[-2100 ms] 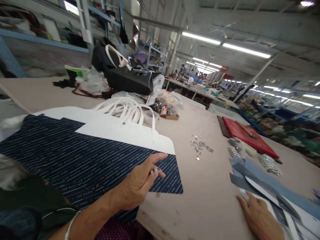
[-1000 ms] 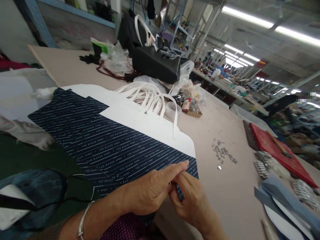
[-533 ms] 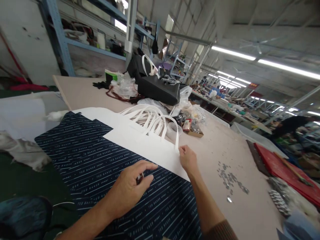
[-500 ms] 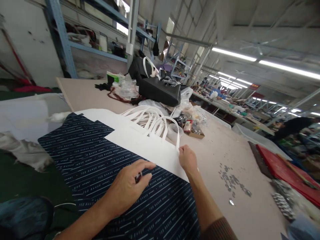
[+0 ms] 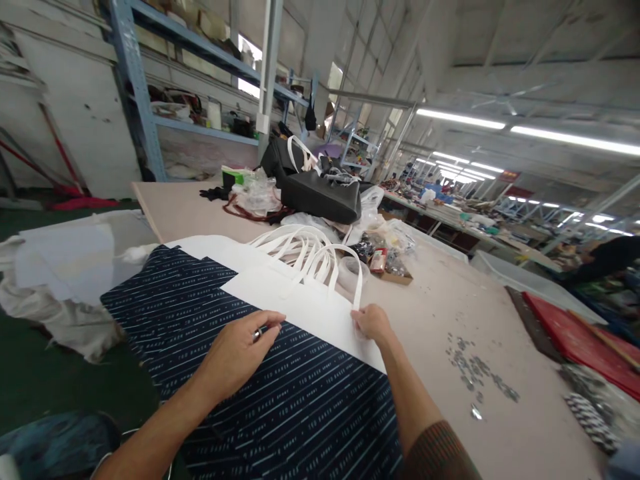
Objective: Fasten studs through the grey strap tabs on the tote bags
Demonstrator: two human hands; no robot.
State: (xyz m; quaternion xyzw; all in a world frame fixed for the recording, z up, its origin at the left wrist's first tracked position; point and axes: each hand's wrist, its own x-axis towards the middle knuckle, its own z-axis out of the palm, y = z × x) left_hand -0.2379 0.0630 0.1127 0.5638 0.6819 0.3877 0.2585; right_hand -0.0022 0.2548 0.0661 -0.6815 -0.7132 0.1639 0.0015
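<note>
A stack of flat white bag pieces [image 5: 280,297] with white strap handles [image 5: 310,250] lies on the table. Navy striped lining sheets [image 5: 280,400] overlap its near side. My left hand [image 5: 239,352] rests on the navy sheet near the white edge, fingers curled round a small shiny metal piece [image 5: 257,333]. My right hand [image 5: 371,323] pinches the base of the nearest white handle at the right end of the white piece.
Small metal fittings [image 5: 470,373] lie scattered on the tan table [image 5: 440,313] to the right. A black bag [image 5: 320,193] and plastic packets stand behind the handles. A red board [image 5: 580,337] sits far right. Blue shelving [image 5: 135,100] rises at back left.
My right hand left my left hand and reached forward to the white handle's base. My left hand moved back along the navy sheet, keeping the small metal piece. The camera tilted up.
</note>
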